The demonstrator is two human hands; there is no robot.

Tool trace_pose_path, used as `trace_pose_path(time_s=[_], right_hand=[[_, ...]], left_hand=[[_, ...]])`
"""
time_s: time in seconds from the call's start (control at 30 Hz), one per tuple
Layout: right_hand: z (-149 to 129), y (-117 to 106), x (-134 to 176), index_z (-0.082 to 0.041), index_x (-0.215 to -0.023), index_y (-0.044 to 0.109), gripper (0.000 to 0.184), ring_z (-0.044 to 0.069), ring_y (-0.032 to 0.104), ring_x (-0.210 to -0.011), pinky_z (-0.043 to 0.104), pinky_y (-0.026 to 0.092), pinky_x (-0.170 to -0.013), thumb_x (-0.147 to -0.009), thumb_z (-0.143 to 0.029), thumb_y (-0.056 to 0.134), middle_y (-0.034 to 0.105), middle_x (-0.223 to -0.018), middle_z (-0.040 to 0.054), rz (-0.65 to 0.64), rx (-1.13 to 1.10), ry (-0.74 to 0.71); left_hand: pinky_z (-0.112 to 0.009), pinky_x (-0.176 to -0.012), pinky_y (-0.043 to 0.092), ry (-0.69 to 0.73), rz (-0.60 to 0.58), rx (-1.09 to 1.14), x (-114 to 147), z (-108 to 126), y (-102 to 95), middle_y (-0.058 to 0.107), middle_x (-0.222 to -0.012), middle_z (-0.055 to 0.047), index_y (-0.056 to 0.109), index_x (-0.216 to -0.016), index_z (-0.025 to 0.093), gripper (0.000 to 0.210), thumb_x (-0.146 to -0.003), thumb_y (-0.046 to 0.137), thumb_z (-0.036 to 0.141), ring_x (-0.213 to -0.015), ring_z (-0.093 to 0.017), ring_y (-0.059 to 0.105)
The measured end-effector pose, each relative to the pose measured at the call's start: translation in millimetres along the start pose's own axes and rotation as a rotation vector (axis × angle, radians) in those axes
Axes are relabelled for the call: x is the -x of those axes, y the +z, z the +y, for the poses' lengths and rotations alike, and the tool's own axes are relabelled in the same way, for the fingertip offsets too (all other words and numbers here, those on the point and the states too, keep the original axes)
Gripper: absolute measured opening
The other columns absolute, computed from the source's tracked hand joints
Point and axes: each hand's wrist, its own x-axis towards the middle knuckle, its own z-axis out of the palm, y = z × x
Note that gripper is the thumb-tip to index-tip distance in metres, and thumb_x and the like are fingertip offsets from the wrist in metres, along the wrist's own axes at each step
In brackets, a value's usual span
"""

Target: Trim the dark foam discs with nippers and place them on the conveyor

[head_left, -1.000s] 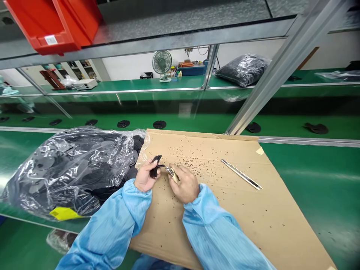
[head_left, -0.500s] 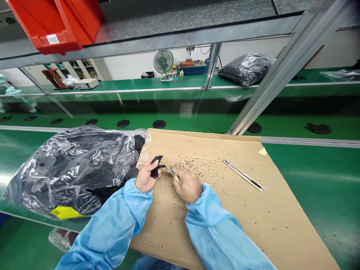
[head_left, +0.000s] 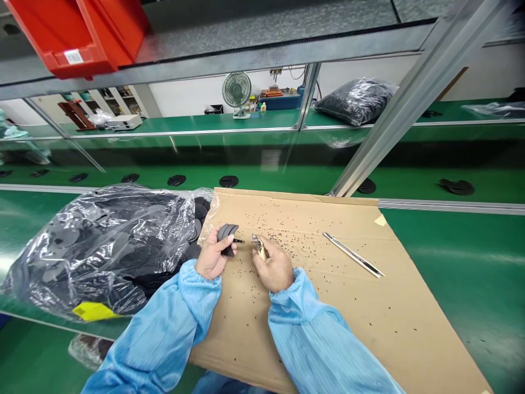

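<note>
My left hand (head_left: 214, 254) pinches a black round plastic piece (head_left: 228, 232), which looks folded or stacked in layers. A thin dark stem (head_left: 239, 241) juts from it toward the right. In my right hand (head_left: 275, 266) is a small pair of nippers (head_left: 258, 246) with a metal head and cream handles, its jaws a short way from the stem. Below both hands, tiny black bits (head_left: 283, 237) lie scattered over a sheet of cardboard (head_left: 328, 317).
A clear plastic bag (head_left: 94, 246) full of black discs lies left of the cardboard. On its right side rests a utility knife (head_left: 353, 254). Black pieces (head_left: 228, 181) stand in a row on the green belt behind. A metal post (head_left: 381, 115) slants at right; a red bin (head_left: 94, 44) sits overhead.
The nippers have come away from the stem and turned upward in my right hand. My left hand has tilted the black piece so more of its layered face shows.
</note>
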Motion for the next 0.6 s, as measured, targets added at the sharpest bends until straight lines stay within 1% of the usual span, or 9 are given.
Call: trace_pose_path(time_s=[0.1, 0.2, 0.33, 0.43, 0.53, 0.6], right_hand=[[0.3, -0.3, -0.4, -0.022, -0.107, 0.063, 0.032, 0.022, 0.061, -0.083, 0.032, 0.048, -0.075, -0.078, -0.021, 0.051, 0.066, -0.092, 0.0048, -0.005, 0.005, 0.014], [-1.1, -0.2, -0.3, -0.021, -0.107, 0.064, 0.032, 0.022, 0.061, -0.082, 0.033, 0.048, -0.074, -0.078, -0.022, 0.051, 0.066, -0.09, 0.0053, -0.02, 0.009, 0.016], [-2.8, 0.0, -0.1, -0.021, -0.107, 0.064, 0.033, 0.022, 0.06, -0.084, 0.033, 0.047, -0.076, -0.077, -0.022, 0.051, 0.066, -0.09, 0.0056, -0.032, 0.001, -0.002], [-3.5, -0.2, 0.0, -0.021, -0.107, 0.064, 0.033, 0.022, 0.06, -0.084, 0.033, 0.047, -0.075, -0.077, -0.021, 0.051, 0.066, -0.09, 0.0057, -0.041, 0.007, 0.008], [-4.1, -0.8, 0.4, -0.021, -0.107, 0.063, 0.033, 0.022, 0.06, -0.084, 0.033, 0.047, -0.076, -0.077, -0.02, 0.051, 0.066, -0.09, 0.0055, -0.056, 0.012, 0.006], [-4.2, -1.1, 0.9, -0.021, -0.107, 0.063, 0.032, 0.022, 0.059, -0.085, 0.034, 0.047, -0.077, -0.077, -0.02, 0.051, 0.065, -0.09, 0.0055, -0.07, 0.021, -0.013]], left_hand=[[-0.014, -0.039, 0.034, -0.035, 0.039, 0.037, -2.1, 1.2, -2.4, 0.056, -0.074, 0.004, 0.051, -0.107, 0.021, 0.055, -0.062, 0.08, 0.015, -0.047, -0.004, 0.047], [-0.013, -0.037, 0.029, -0.059, 0.053, 0.113, -3.9, 1.6, -3.6, 0.052, -0.069, 0.005, 0.054, -0.096, 0.018, 0.044, -0.062, 0.081, 0.016, -0.047, -0.003, 0.045], [-0.014, -0.04, 0.032, -0.064, 0.05, 0.188, -3.8, 0.8, -2.6, 0.052, -0.069, 0.005, 0.053, -0.086, 0.017, 0.034, -0.063, 0.077, 0.009, -0.052, -0.005, 0.049], [-0.016, -0.043, 0.037, -0.078, 0.029, 0.17, -2.7, 0.2, -0.8, 0.057, -0.071, 0.003, 0.056, -0.088, 0.016, 0.027, -0.068, 0.074, 0.01, -0.054, -0.006, 0.051], [-0.023, -0.053, 0.048, -0.111, 0.014, 0.143, -1.8, 0.5, 0.3, 0.062, -0.075, -0.002, 0.058, -0.09, 0.015, 0.021, -0.073, 0.07, 0.012, -0.064, -0.012, 0.059], [-0.026, -0.055, 0.049, -0.14, 0.027, 0.142, -1.8, 1.3, -0.2, 0.062, -0.076, -0.002, 0.058, -0.091, 0.016, 0.019, -0.075, 0.067, 0.012, -0.067, -0.015, 0.061]])
